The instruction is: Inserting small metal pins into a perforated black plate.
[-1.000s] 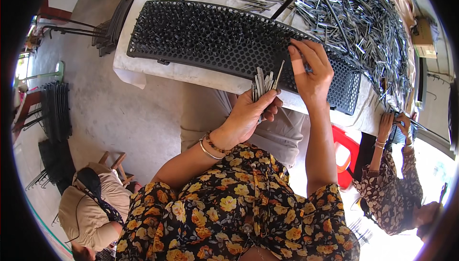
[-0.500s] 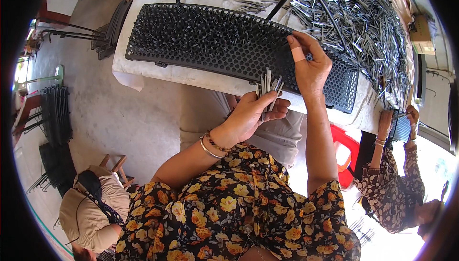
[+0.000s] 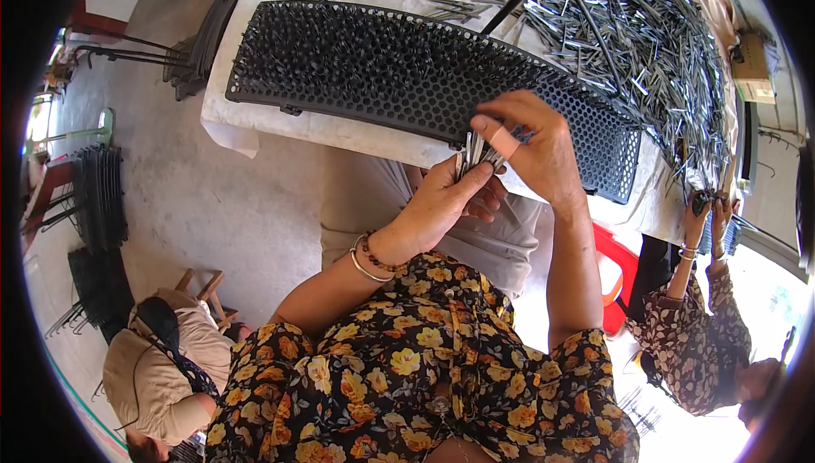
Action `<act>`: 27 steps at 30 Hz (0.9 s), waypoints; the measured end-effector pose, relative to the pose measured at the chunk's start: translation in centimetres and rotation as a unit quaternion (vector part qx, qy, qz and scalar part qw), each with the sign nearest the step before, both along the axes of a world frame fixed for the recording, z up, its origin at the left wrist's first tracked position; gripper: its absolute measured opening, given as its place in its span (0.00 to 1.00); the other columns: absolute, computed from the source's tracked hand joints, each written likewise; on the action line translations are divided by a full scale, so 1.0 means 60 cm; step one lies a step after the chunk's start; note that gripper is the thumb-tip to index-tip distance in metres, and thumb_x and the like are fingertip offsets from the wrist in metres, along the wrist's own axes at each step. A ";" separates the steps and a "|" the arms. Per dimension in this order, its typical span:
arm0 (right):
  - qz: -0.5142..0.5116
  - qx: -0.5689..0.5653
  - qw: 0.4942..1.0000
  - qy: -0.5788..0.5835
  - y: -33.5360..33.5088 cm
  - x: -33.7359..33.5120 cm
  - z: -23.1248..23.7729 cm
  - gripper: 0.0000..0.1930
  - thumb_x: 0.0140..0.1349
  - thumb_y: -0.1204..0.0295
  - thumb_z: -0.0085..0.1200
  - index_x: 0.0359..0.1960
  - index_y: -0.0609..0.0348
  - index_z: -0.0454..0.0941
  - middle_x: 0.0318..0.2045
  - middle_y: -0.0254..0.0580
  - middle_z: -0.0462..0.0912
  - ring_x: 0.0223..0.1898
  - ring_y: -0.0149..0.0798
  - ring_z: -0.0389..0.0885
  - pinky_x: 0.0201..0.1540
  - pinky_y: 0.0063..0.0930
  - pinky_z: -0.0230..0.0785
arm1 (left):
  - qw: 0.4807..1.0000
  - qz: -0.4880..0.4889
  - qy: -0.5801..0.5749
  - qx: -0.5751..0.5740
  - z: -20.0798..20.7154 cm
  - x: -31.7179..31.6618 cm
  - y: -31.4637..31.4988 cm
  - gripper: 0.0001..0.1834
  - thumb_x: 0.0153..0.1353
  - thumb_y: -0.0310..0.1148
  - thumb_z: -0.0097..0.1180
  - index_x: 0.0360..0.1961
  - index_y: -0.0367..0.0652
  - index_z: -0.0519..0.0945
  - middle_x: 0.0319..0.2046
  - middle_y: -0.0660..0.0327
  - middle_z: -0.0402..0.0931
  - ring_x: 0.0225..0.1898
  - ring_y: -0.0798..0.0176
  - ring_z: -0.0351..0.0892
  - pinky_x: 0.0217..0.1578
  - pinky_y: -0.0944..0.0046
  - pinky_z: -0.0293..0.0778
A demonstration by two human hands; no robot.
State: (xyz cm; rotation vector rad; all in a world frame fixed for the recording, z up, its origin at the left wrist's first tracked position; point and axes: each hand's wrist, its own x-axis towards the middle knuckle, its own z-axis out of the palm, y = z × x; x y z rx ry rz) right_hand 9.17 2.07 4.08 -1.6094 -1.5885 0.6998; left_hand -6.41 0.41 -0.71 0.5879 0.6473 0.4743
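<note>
My left hand (image 3: 450, 196) is closed around a small bundle of thin grey strips (image 3: 477, 151), their ends sticking up past the thumb. Just above the bundle hovers my right hand (image 3: 543, 153), thumb and forefinger slightly apart. A tan bandage wraps its thumb, and I see nothing between those fingertips. Behind both hands, a long curved black perforated panel (image 3: 594, 136) lies along the table edge. Short dark pieces (image 3: 340, 56) crowd the holes of its left and middle parts; bare holes show toward the right. My right hand hides part of the panel.
A large heap of strips (image 3: 654, 64) covers the table's right side. Black rods (image 3: 509, 9) rise behind the panel. On the right, a co-worker's hands (image 3: 709, 213) work at the table's edge near a red stool (image 3: 624, 276). Another person (image 3: 161, 370) sits lower left. Black racks (image 3: 100, 200) stand left.
My right hand has drawn back from the panel, down and left to the strips in my left hand. The co-worker's hands on the right have come closer together.
</note>
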 end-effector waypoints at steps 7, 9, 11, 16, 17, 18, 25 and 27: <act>-0.049 -0.097 0.973 0.202 0.017 0.011 -0.007 0.09 0.58 0.72 0.58 0.36 0.66 0.81 0.26 0.35 0.82 0.25 0.22 0.74 0.29 0.15 0.67 | 0.999 -0.016 -0.011 0.028 -0.003 -0.008 0.003 0.17 0.68 0.42 0.44 0.47 0.40 0.73 0.31 0.63 0.76 0.30 0.71 0.73 0.29 0.71 0.74; -0.106 -0.031 0.974 0.199 0.028 0.001 -0.004 0.09 0.59 0.72 0.57 0.36 0.67 0.80 0.27 0.34 0.82 0.26 0.21 0.73 0.29 0.15 0.66 | 1.000 -0.016 -0.013 0.008 -0.006 -0.011 0.002 0.17 0.68 0.42 0.43 0.47 0.39 0.74 0.31 0.63 0.75 0.30 0.72 0.72 0.28 0.71 0.72; -0.104 -0.001 0.973 0.206 0.042 -0.004 -0.016 0.09 0.60 0.72 0.56 0.38 0.65 0.80 0.29 0.36 0.82 0.26 0.22 0.74 0.29 0.14 0.66 | 1.000 -0.015 -0.009 0.002 -0.006 -0.011 0.000 0.17 0.68 0.41 0.43 0.47 0.39 0.74 0.31 0.64 0.75 0.30 0.72 0.72 0.27 0.72 0.72; -0.105 0.104 0.985 0.093 0.068 -0.017 -0.033 0.07 0.56 0.75 0.60 0.36 0.63 0.81 0.27 0.34 0.81 0.24 0.21 0.72 0.28 0.17 0.65 | 1.000 -0.015 0.004 -0.011 -0.002 -0.011 -0.001 0.17 0.68 0.41 0.43 0.47 0.38 0.74 0.30 0.64 0.75 0.29 0.73 0.72 0.27 0.72 0.71; -0.087 0.128 0.987 0.044 0.071 -0.019 -0.035 0.07 0.55 0.75 0.60 0.36 0.63 0.81 0.26 0.34 0.81 0.24 0.21 0.71 0.28 0.17 0.65 | 1.000 -0.014 0.000 -0.014 -0.003 -0.012 -0.001 0.17 0.68 0.41 0.43 0.47 0.38 0.74 0.30 0.64 0.75 0.29 0.73 0.72 0.27 0.72 0.71; -0.086 0.112 0.988 0.058 0.070 -0.024 -0.034 0.08 0.55 0.75 0.60 0.36 0.62 0.81 0.26 0.35 0.81 0.24 0.22 0.72 0.28 0.18 0.66 | 1.000 -0.013 -0.004 -0.019 -0.005 -0.013 -0.002 0.17 0.68 0.41 0.43 0.47 0.38 0.74 0.30 0.64 0.75 0.29 0.73 0.72 0.27 0.72 0.70; -0.138 0.069 0.980 0.125 0.070 -0.037 -0.048 0.08 0.56 0.73 0.60 0.36 0.62 0.81 0.28 0.36 0.83 0.25 0.23 0.74 0.30 0.16 0.67 | 1.000 -0.003 -0.004 -0.030 -0.009 -0.016 0.001 0.17 0.68 0.41 0.43 0.47 0.38 0.74 0.31 0.64 0.75 0.29 0.73 0.72 0.27 0.72 0.70; -0.144 0.068 0.981 0.115 0.068 -0.042 -0.046 0.08 0.57 0.73 0.59 0.38 0.60 0.82 0.29 0.37 0.83 0.28 0.22 0.76 0.32 0.16 0.67 | 1.000 -0.006 -0.005 -0.026 -0.007 -0.016 0.002 0.17 0.68 0.41 0.44 0.48 0.39 0.74 0.31 0.64 0.75 0.29 0.73 0.72 0.28 0.72 0.70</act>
